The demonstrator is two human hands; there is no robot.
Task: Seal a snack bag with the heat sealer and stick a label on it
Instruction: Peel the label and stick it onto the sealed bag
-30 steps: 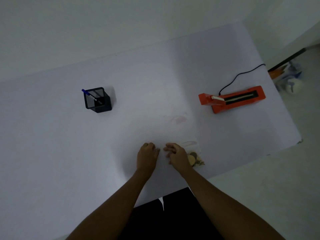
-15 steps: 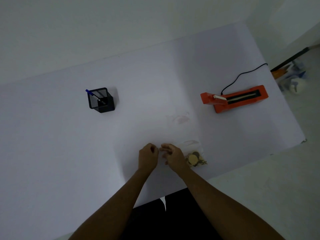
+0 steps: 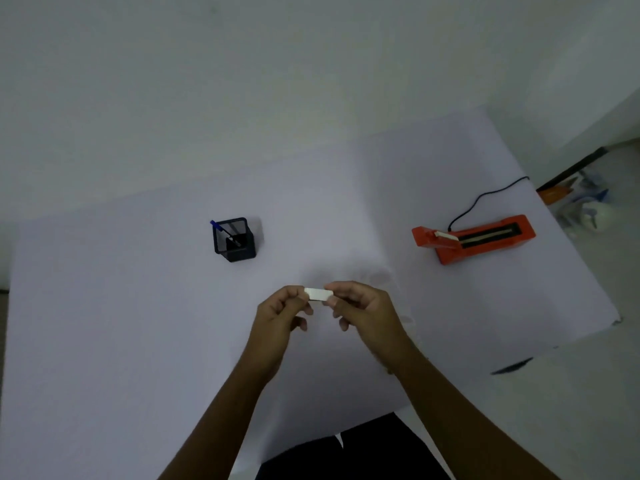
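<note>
Step in hand: judged to be preparing the label (image 3: 318,294) for sticking, most likely peeling it from its backing.
Left hand (image 3: 282,311): raised above the counter (image 3: 121,341); grip pinched shut on the label's left end.
Right hand (image 3: 363,308): level with the left; grip pinched shut on the label's right end.
Label: a small white strip, held flat between both hands, clear of the counter.
Snack bag: not clearly visible; probably hidden behind the right hand, so whether it was sealed could not be told.
Heat sealer (image 3: 474,237): orange, far right on the counter, well apart from the hands; its cord (image 3: 485,199) ran to the far edge.
Pen holder (image 3: 234,240): far left, holding a blue pen (image 3: 221,230).
Technique: hold the label by its edges only, keep it taut, lower one end first, then smooth toward the other.
</note>
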